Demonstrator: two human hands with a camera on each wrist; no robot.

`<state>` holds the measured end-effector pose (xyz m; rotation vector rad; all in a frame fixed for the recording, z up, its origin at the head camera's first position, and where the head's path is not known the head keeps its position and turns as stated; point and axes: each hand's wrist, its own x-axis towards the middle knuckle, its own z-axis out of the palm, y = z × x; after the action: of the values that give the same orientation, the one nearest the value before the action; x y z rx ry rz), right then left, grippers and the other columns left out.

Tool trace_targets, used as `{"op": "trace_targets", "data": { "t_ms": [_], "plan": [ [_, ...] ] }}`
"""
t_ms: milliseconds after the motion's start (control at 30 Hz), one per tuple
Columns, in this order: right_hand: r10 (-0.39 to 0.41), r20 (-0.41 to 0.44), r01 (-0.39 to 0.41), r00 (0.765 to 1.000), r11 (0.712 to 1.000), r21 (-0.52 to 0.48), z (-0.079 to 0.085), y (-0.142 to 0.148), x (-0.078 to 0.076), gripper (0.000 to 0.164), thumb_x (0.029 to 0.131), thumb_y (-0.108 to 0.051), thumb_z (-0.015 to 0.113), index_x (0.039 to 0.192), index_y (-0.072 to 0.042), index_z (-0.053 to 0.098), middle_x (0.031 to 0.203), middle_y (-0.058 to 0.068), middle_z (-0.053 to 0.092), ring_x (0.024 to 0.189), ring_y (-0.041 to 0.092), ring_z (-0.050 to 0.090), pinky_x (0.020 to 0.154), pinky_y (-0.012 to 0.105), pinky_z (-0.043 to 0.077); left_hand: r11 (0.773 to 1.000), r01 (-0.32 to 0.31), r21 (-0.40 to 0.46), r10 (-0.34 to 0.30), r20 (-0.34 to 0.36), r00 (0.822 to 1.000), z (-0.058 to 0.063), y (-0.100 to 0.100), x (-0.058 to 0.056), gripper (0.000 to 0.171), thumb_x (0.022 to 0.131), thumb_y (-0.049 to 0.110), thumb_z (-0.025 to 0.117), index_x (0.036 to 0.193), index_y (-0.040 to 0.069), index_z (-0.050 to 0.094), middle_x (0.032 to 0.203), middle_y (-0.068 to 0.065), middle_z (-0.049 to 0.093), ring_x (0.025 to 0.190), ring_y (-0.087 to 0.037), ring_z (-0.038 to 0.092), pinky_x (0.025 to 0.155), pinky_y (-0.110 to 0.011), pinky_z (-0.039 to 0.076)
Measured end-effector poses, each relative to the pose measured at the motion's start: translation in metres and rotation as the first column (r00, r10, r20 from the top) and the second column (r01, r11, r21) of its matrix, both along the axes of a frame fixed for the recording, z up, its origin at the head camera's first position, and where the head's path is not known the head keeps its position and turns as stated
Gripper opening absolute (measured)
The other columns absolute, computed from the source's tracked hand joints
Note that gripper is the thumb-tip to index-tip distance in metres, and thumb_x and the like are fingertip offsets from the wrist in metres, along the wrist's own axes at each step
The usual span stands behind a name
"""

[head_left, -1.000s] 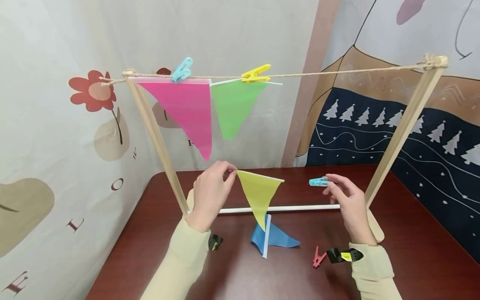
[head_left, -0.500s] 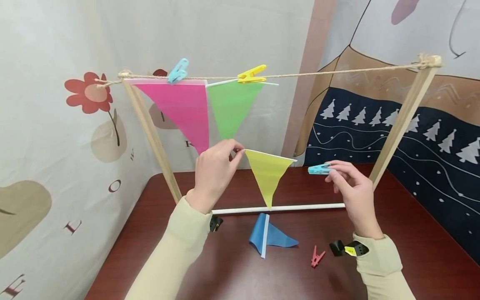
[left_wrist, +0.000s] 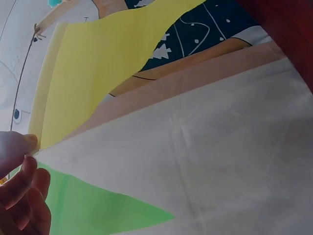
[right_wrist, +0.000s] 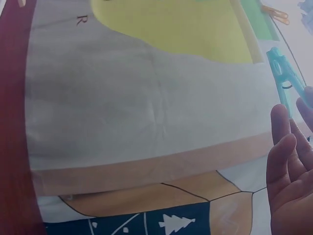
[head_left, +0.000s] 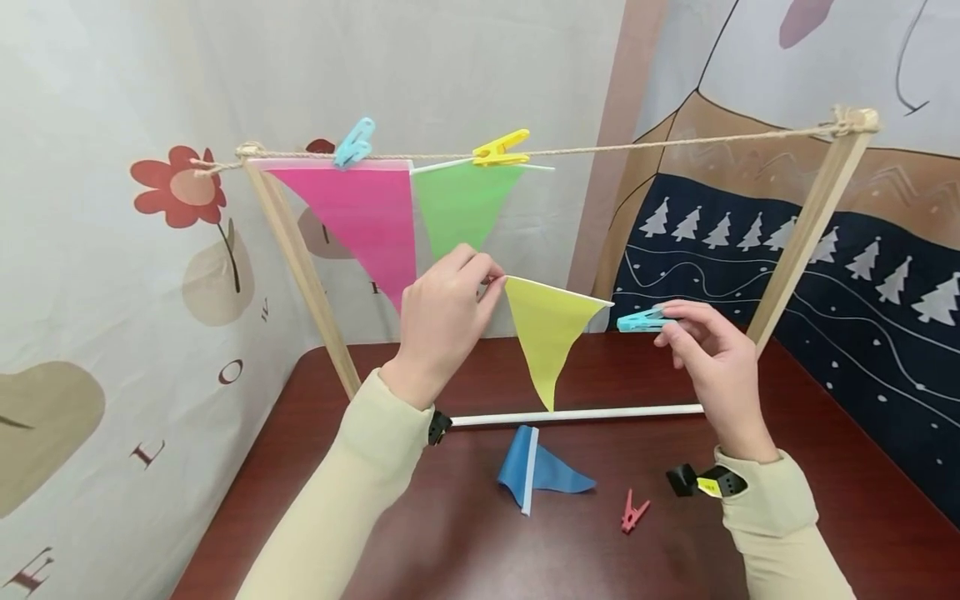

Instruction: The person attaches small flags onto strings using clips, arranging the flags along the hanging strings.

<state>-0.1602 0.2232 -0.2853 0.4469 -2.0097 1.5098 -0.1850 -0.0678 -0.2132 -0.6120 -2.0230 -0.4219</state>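
Observation:
My left hand (head_left: 450, 321) pinches the upper left corner of a yellow triangular pennant (head_left: 553, 333), which hangs below the string. The left wrist view shows thumb and fingertips on that corner of the pennant (left_wrist: 98, 68). To its right, my right hand (head_left: 712, 367) holds a light-blue clothespin (head_left: 643, 321) between thumb and fingers, its tip pointing left at the pennant's free corner. In the right wrist view the clothespin (right_wrist: 283, 73) stands beside the pennant's edge. A pink pennant (head_left: 367, 221) and a green pennant (head_left: 465, 204) hang from the string (head_left: 637, 147), partly behind my left hand.
A light-blue clothespin (head_left: 354, 143) and a yellow clothespin (head_left: 501, 148) grip the string. Wooden posts (head_left: 813, 233) carry it, with a white rod (head_left: 585, 414) low between them. A blue pennant (head_left: 555, 475) and a red clothespin (head_left: 633, 511) lie on the dark red table (head_left: 450, 533).
My left hand has raised the yellow pennant and shifted it right, toward the string. My right hand has risen with the light-blue clothespin, and pennant corner and clothespin are now closer together.

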Motion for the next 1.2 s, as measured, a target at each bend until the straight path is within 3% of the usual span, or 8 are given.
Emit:
{"op": "trace_targets", "data": {
  "t_ms": [200,400,567,800,967,1200],
  "plan": [
    [-0.001,-0.011,0.001,1.0,1.0,-0.022,0.006,-0.001,0.001,0.028,0.085,-0.008,0.058,0.113,-0.005,0.059,0.094,0.013,0.059,0.06,0.016,0.047,0.044,0.024,0.034,1.0,-0.006,0.007,0.006,-0.033,0.999,0.012,0.009,-0.003,0.007,0.083,0.017,0.059,0.077,0.016,0.063,0.077,0.006,0.05,0.058,-0.006,0.042,0.041,-0.024,0.033],
    [0.013,-0.021,-0.013,1.0,1.0,-0.022,0.01,-0.002,0.002,0.026,0.084,-0.006,0.059,0.111,-0.005,0.06,0.107,0.009,0.057,0.069,0.018,0.054,0.05,0.022,0.04,0.999,-0.016,0.028,0.017,-0.058,0.998,0.02,0.019,-0.008,0.009,0.083,0.016,0.056,0.077,0.015,0.063,0.077,0.005,0.052,0.06,-0.007,0.045,0.04,-0.025,0.033],
    [0.003,-0.067,0.003,0.998,0.996,0.084,0.023,-0.001,0.001,0.026,0.084,-0.005,0.06,0.109,-0.006,0.061,0.11,0.007,0.056,0.074,0.014,0.057,0.054,0.02,0.042,0.999,-0.029,0.038,0.032,-0.08,0.996,0.027,0.02,-0.009,0.01,0.083,0.015,0.055,0.077,0.014,0.063,0.078,0.004,0.05,0.058,-0.008,0.044,0.039,-0.026,0.031],
    [0.072,-0.179,-0.032,0.981,0.976,0.215,0.055,-0.006,0.008,0.022,0.079,0.008,0.06,0.1,0.001,0.064,0.108,0.013,0.057,0.074,0.014,0.054,0.059,0.016,0.043,1.0,-0.029,0.003,0.029,-0.107,0.994,0.035,0.024,-0.01,0.011,0.085,0.017,0.054,0.078,0.014,0.063,0.08,0.003,0.051,0.063,-0.009,0.046,0.039,-0.026,0.034],
    [0.052,-0.23,0.024,0.972,0.949,0.315,0.071,-0.008,0.01,0.024,0.075,0.007,0.065,0.098,-0.001,0.066,0.109,0.008,0.059,0.077,0.009,0.054,0.061,0.014,0.043,1.0,-0.019,-0.003,0.019,-0.152,0.988,0.04,0.026,-0.01,0.013,0.085,0.016,0.052,0.077,0.014,0.061,0.081,0.003,0.052,0.065,-0.011,0.047,0.039,-0.026,0.035],
    [0.048,-0.254,0.061,0.966,0.913,0.403,0.077,0.001,-0.005,0.027,0.075,0.001,0.068,0.101,-0.007,0.067,0.111,0.001,0.059,0.083,0.008,0.053,0.06,0.014,0.04,1.0,0.021,0.007,-0.019,-0.219,0.976,0.046,0.032,-0.011,0.014,0.085,0.015,0.049,0.076,0.013,0.06,0.085,0.002,0.053,0.067,-0.011,0.048,0.038,-0.025,0.034]
  ]
}}
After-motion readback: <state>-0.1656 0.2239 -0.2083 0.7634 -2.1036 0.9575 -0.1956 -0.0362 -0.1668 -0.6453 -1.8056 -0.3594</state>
